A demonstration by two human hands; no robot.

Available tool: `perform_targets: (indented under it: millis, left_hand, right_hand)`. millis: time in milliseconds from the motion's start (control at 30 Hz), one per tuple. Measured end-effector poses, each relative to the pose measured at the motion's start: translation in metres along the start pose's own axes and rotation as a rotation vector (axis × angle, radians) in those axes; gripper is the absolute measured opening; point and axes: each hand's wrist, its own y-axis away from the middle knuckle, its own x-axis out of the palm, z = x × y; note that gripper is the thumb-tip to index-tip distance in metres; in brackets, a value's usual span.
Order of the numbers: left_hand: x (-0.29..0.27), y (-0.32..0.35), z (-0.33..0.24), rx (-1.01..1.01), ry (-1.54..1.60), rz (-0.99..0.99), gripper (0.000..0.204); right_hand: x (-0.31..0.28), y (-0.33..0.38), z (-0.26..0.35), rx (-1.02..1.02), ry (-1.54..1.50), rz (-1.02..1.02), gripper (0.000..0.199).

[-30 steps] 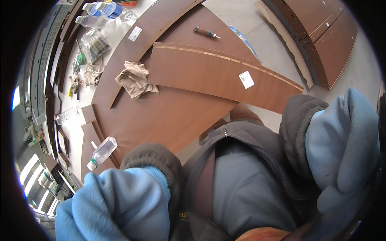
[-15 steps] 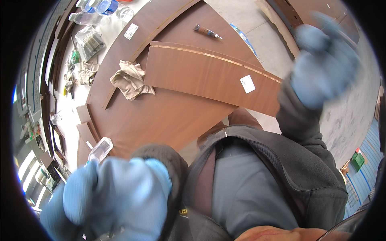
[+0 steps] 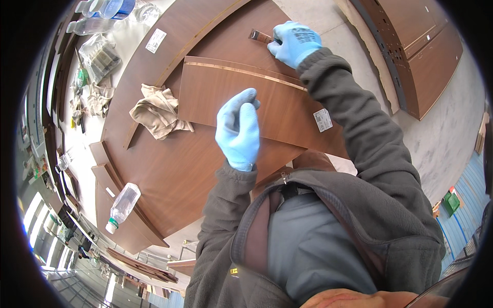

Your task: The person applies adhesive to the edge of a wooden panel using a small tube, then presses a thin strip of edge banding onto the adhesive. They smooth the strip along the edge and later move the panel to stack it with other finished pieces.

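My right hand (image 3: 295, 45), in a blue glove, reaches to the far side with its fingers closed around the nozzle end of a small brown tube (image 3: 259, 35). The tube's dark end sticks out to the left, while its tip is hidden by the fingers. It is over a brown wood panel. My left hand (image 3: 238, 132), also gloved in blue, hovers above a curved brown board (image 3: 287, 110). Its fingers are loosely bent, the thumb a little apart from them, and nothing shows between them. Left of that hand lies a crumpled beige cloth (image 3: 155, 112).
A clear plastic bottle (image 3: 123, 208) lies on the panels at the near left. More bottles (image 3: 110, 10) and a plastic bag (image 3: 100, 57) are at the far left. A long curved strip (image 3: 172, 51) edges the large panel. Other brown panels (image 3: 426, 66) stand at the far right.
My right hand has come in from the far right onto the tube, closing on it. My left hand has risen from the lower left to above the curved board.
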Motion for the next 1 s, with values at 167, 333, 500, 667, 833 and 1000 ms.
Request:
perform_targets:
  millis: [167,333,500,667,833,1000]
  left_hand:
    - [0.011,-0.022,0.008,0.021,-0.184,0.156,0.028]
    - [0.031,-0.034,-0.006,0.105,-0.213,0.221,0.028]
    - [0.034,-0.048,-0.009,0.275,-0.421,0.182,0.020]
    - [0.029,-0.051,0.000,0.357,-0.452,0.169,0.013]
    - [0.017,-0.050,0.001,0.243,-0.418,0.326,0.012]
    - [0.014,-0.045,-0.003,-0.145,-0.003,0.424,0.016]
  right_hand:
    - [-0.029,0.041,-0.002,0.153,-1.497,0.270,0.022]
    - [-0.017,0.068,0.014,0.149,-1.488,0.208,0.030]
    - [0.000,0.077,0.025,0.149,-1.543,0.092,0.028]
    - [0.001,0.081,0.027,0.253,-1.499,0.070,0.031]
    - [-0.008,0.073,0.016,0.270,-1.402,0.309,0.032]
    - [-0.013,0.069,0.013,0.328,-1.429,0.397,0.030]
